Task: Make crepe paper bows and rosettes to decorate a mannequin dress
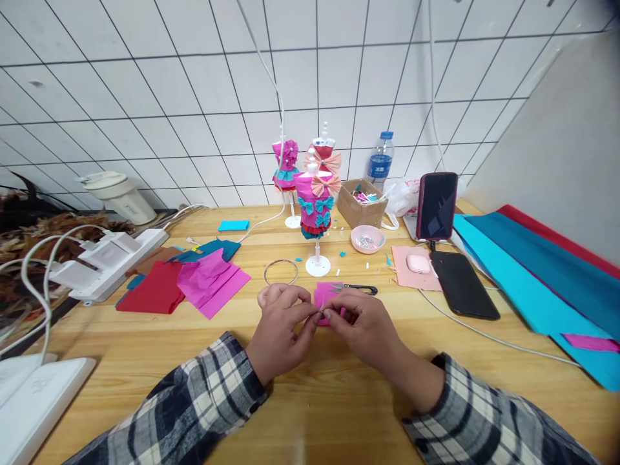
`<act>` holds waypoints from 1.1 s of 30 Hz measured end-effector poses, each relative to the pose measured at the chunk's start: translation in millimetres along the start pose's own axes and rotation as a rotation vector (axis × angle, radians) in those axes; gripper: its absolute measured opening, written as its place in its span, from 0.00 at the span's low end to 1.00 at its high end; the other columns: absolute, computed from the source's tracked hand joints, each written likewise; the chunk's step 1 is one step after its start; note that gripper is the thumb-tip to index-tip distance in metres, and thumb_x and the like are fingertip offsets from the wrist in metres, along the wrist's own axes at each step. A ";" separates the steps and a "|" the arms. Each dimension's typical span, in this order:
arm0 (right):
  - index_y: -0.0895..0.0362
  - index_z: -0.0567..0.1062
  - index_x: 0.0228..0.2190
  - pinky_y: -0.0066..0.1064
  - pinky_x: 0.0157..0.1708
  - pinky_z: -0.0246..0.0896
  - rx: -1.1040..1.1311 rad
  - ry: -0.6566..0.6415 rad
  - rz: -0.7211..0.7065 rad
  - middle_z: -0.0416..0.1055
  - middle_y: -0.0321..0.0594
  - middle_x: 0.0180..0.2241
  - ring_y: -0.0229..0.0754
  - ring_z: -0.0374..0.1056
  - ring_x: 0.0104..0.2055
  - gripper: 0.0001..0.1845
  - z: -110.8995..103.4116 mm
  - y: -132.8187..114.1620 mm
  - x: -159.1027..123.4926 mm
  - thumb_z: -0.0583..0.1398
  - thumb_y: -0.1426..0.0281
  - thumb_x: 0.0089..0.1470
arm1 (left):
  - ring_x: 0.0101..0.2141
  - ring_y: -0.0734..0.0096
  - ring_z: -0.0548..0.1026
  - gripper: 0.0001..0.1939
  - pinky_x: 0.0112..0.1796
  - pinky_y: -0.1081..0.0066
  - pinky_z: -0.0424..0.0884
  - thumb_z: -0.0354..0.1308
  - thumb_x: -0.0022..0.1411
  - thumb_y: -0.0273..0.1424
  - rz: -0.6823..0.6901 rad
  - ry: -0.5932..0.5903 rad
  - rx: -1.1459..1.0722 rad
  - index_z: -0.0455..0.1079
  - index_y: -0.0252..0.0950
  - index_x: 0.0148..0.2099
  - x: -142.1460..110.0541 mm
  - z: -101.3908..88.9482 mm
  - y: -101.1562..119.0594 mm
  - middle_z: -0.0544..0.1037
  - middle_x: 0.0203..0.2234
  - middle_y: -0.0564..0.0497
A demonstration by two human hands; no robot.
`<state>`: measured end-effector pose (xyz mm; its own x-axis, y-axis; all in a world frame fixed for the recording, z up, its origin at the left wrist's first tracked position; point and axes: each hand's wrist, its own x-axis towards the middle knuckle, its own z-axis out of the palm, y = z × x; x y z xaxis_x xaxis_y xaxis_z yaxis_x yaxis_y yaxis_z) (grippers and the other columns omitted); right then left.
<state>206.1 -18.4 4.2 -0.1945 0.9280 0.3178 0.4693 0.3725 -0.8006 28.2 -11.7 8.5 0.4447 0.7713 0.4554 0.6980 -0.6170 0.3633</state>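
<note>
Wood tabletop (310, 407): L hand (281, 329) & R hand (365, 326) pinching tiny bit (320, 309), axis unclear; snips (351, 286) pt. L nearby.

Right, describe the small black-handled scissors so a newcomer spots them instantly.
On the yellowish wooden table, find the person's right hand. Just beyond it lie the small black-handled scissors, their tips over a flat magenta sheet. Unlike their neighbours, they have pointed metal blades.

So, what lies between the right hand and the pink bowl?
The snips, then a small white scrap nearer the bowl; the head view shows both beyond the right hand.
</note>
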 end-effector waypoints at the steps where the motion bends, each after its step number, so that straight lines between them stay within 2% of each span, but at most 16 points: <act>1: 0.55 0.78 0.28 0.26 0.23 0.56 0.008 0.005 0.005 0.70 0.35 0.23 0.35 0.62 0.24 0.07 0.3 0.3 -0.6 0.59 0.73 0.52 | 0.36 0.62 0.64 0.08 0.37 0.58 0.54 0.54 0.61 0.31 -0.008 0.005 0.000 0.75 0.41 0.33 0.2 0.8 -0.3 0.73 0.32 0.49; 8: 0.52 0.79 0.33 0.29 0.29 0.60 -0.016 -0.006 -0.066 0.75 0.38 0.32 0.38 0.67 0.31 0.08 1.9 5.1 -5.9 0.60 0.72 0.54 | 0.35 0.64 0.64 0.07 0.37 0.61 0.57 0.55 0.56 0.27 -0.110 0.001 -0.047 0.73 0.39 0.29 3.0 6.8 -2.4 0.72 0.30 0.50; 13: 0.52 0.80 0.32 0.28 0.27 0.60 -0.032 0.007 -0.055 0.75 0.37 0.29 0.37 0.66 0.27 0.07 1.5 5.2 -6.1 0.60 0.71 0.54 | 0.35 0.64 0.64 0.08 0.36 0.60 0.56 0.55 0.59 0.30 -0.081 -0.002 0.001 0.74 0.40 0.29 3.8 6.3 -3.0 0.73 0.29 0.50; 21: 0.54 0.78 0.26 0.27 0.25 0.59 0.013 -0.022 0.053 0.74 0.35 0.25 0.36 0.65 0.25 0.05 3.8 4.7 -2.1 0.61 0.72 0.49 | 0.35 0.63 0.64 0.07 0.38 0.58 0.54 0.56 0.56 0.31 0.057 -0.013 0.145 0.72 0.39 0.27 1.1 1.0 0.7 0.75 0.29 0.51; 23: 0.55 0.77 0.25 0.27 0.25 0.60 0.047 -0.030 0.084 0.73 0.35 0.25 0.35 0.65 0.25 0.04 4.8 4.3 -1.7 0.61 0.73 0.47 | 0.35 0.64 0.65 0.06 0.39 0.58 0.55 0.57 0.55 0.30 0.059 -0.014 0.119 0.71 0.39 0.26 0.6 1.1 1.4 0.75 0.29 0.52; 29: 0.57 0.76 0.24 0.24 0.17 0.56 0.307 -0.164 0.319 0.72 0.35 0.22 0.32 0.62 0.17 0.07 0.8 1.5 2.0 0.59 0.68 0.49 | 0.34 0.66 0.66 0.07 0.37 0.61 0.58 0.55 0.58 0.29 0.001 -0.037 -0.036 0.73 0.38 0.29 1.9 3.2 -2.1 0.74 0.28 0.51; 33: 0.57 0.78 0.27 0.25 0.16 0.56 0.306 -0.145 0.319 0.72 0.36 0.24 0.31 0.61 0.16 0.09 -2.5 4.1 2.8 0.60 0.66 0.51 | 0.36 0.65 0.67 0.09 0.38 0.61 0.59 0.52 0.62 0.32 0.016 -0.099 -0.091 0.75 0.39 0.36 3.1 1.1 -5.2 0.75 0.32 0.49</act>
<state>209.6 -14.2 3.1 -0.2099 0.9774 -0.0257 0.2535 0.0290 -0.9669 26.6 -5.9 7.2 0.5121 0.7699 0.3807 0.6387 -0.6377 0.4305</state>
